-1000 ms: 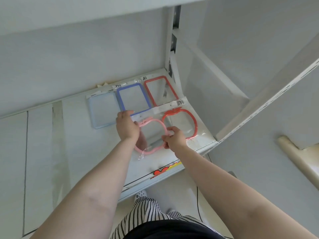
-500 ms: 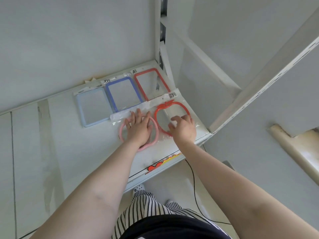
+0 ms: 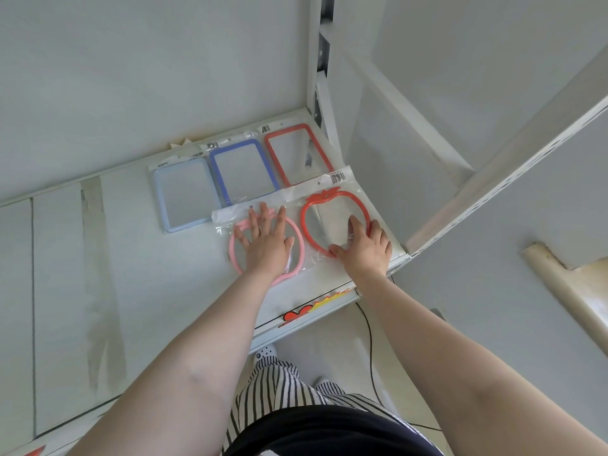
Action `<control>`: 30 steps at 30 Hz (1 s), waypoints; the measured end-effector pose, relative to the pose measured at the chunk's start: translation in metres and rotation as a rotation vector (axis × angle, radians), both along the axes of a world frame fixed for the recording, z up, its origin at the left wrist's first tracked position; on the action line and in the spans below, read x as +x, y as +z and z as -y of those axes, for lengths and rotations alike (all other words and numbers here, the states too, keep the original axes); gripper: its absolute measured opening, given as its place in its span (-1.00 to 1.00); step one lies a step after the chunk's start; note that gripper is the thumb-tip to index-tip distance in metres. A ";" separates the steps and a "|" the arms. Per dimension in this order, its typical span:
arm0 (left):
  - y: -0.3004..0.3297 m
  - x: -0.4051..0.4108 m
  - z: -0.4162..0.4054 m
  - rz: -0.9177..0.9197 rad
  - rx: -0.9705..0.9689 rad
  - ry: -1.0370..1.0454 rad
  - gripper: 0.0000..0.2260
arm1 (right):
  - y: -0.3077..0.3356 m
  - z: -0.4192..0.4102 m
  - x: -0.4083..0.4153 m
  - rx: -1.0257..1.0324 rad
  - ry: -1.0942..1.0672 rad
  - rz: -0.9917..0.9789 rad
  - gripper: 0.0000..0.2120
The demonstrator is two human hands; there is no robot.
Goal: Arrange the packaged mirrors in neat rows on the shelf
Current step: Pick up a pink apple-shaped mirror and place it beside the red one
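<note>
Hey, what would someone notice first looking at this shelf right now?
Two open hands pressing flat on fruit-shaped mirrors at the shelf's front: the left hand on the pink mirror, the right hand on the red mirror. Behind them, three rectangular mirrors form a row.

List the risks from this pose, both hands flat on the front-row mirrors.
1. The red apple-shaped mirror lies near the shelf's front right corner; a push from the right hand could slide it off.
2. Its bag's top edge overlaps the red rectangular mirror behind, so shifting it may drag that row crooked.
3. The left hand presses the pink mirror in slippery plastic; it may skew.
</note>
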State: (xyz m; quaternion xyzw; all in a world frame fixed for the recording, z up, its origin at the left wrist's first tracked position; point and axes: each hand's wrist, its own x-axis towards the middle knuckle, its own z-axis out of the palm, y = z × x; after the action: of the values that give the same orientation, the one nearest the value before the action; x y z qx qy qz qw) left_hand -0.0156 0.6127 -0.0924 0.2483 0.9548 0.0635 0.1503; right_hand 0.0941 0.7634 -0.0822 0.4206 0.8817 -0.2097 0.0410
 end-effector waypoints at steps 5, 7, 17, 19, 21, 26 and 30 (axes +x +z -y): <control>-0.001 0.002 -0.004 0.008 -0.006 0.001 -0.48 | -0.003 0.000 -0.001 -0.025 -0.008 -0.022 -0.30; -0.001 0.002 -0.003 0.010 -0.002 0.002 -0.47 | -0.003 -0.001 -0.002 -0.025 -0.008 -0.022 -0.30; 0.017 0.020 0.012 -0.032 0.203 0.474 -0.23 | 0.007 0.017 -0.007 -0.014 0.001 -0.093 -0.23; 0.018 0.030 0.018 0.076 0.265 0.715 -0.06 | 0.007 0.023 -0.011 -0.036 0.009 -0.081 -0.16; 0.016 0.040 0.022 0.162 0.288 0.832 0.06 | 0.006 0.030 -0.015 -0.035 0.025 -0.049 -0.10; 0.006 0.049 0.024 0.169 0.301 0.835 0.09 | 0.002 0.040 -0.021 -0.041 0.053 0.051 -0.06; 0.006 0.053 0.021 0.136 0.330 0.835 0.07 | 0.002 0.042 -0.022 -0.038 0.045 0.079 -0.05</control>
State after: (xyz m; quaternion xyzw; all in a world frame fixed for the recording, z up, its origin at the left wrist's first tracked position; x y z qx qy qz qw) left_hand 0.0373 0.5913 -0.0865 -0.1421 0.9382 0.2863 0.1325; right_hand 0.0725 0.7210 -0.0797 0.4076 0.8846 -0.2086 0.0884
